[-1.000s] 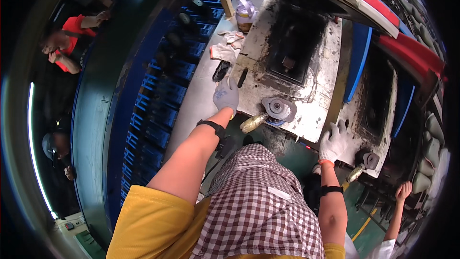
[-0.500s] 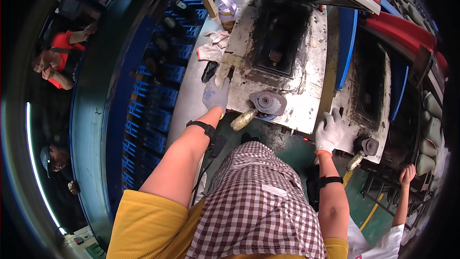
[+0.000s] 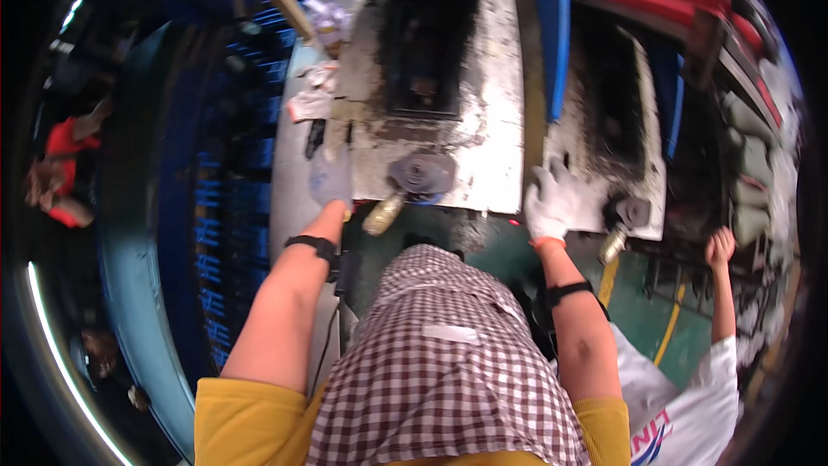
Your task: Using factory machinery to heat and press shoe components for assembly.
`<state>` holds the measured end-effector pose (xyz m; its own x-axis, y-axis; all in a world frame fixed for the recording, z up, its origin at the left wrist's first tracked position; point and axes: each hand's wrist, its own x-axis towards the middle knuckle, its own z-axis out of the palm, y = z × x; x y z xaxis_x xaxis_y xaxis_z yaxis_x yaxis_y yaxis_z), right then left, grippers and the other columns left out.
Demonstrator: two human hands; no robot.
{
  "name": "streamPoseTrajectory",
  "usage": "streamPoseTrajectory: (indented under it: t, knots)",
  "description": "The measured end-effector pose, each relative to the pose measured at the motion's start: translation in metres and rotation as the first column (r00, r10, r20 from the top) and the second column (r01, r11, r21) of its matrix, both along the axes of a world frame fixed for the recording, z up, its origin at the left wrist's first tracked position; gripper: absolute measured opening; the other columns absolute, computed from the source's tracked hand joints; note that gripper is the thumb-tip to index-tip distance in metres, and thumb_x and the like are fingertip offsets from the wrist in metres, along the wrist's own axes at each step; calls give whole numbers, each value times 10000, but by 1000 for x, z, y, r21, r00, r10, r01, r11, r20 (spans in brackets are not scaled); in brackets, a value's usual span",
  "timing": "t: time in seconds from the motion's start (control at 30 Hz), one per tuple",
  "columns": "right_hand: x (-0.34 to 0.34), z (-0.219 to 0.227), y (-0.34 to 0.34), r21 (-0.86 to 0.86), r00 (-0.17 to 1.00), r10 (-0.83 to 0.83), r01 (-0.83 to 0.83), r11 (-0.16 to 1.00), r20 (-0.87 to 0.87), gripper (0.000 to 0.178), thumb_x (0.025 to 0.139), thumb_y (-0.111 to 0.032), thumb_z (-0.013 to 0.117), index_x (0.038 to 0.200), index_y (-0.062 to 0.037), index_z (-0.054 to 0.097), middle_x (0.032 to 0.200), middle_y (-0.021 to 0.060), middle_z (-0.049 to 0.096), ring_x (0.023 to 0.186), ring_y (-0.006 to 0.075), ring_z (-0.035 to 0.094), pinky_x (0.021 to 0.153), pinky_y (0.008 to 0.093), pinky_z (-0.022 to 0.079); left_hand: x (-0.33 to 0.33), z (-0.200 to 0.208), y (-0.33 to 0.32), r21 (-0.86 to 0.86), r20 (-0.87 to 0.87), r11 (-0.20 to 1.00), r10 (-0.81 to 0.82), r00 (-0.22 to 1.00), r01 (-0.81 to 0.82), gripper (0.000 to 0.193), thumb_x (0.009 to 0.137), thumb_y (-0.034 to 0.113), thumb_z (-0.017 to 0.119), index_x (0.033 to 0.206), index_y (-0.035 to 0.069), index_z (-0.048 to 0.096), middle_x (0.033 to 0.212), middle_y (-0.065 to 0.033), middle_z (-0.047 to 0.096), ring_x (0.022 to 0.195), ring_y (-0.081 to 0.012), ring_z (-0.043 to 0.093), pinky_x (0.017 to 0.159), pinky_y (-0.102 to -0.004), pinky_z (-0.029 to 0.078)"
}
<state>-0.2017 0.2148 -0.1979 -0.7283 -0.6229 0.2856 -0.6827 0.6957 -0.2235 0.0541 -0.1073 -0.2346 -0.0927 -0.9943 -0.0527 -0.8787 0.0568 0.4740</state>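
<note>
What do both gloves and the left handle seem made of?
Left glove: probably fabric, matte grey without shine, blurred.
Right glove: likely cotton knit, matte white, with orange cuff.
Left handle: glossy, crinkled yellowish surface suggests plastic film or tape; core hidden.

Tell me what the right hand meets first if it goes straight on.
The right hand would probably meet the long blue panel ahead first, though depth is unclear; it might pass underneath.
</note>
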Motion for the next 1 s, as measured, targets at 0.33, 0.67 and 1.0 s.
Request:
streamPoseTrajectory:
  t: [0.33, 0.67, 1.0]
  knots:
    - [0, 4, -5, -26, 997, -37, 38, 999, 63, 277, 777, -155, 717, 1051, -178, 747, 1306, 89, 624, 1140, 319, 576, 1033, 462, 428, 2, -8, -9, 27, -72, 1000, -10, 997, 12, 709, 899, 646, 612, 1367, 112, 617, 1315, -158, 670, 1196, -360, 635, 990, -450, 487]
    - [-4, 2, -3, -82, 1000, -6, 5, 997, -12, 254, 762, -119, 721, 1009, -171, 747, 1275, 108, 645, 1107, 340, 591, 970, 459, 467, 2, -15, -11, -10, -83, 1000, -13, 996, 12, 694, 901, 637, 613, 1365, 120, 624, 1277, -171, 688, 1173, -374, 644, 975, -450, 490]
    - [-2, 3, -3, -31, 998, -38, 40, 999, 41, 243, 794, -125, 709, 1028, -175, 745, 1293, 89, 646, 1086, 334, 607, 951, 452, 490, 4, -19, -11, -14, -115, 1000, -21, 993, 20, 696, 901, 620, 616, 1351, 89, 626, 1278, -176, 682, 1173, -370, 648, 976, -448, 490]
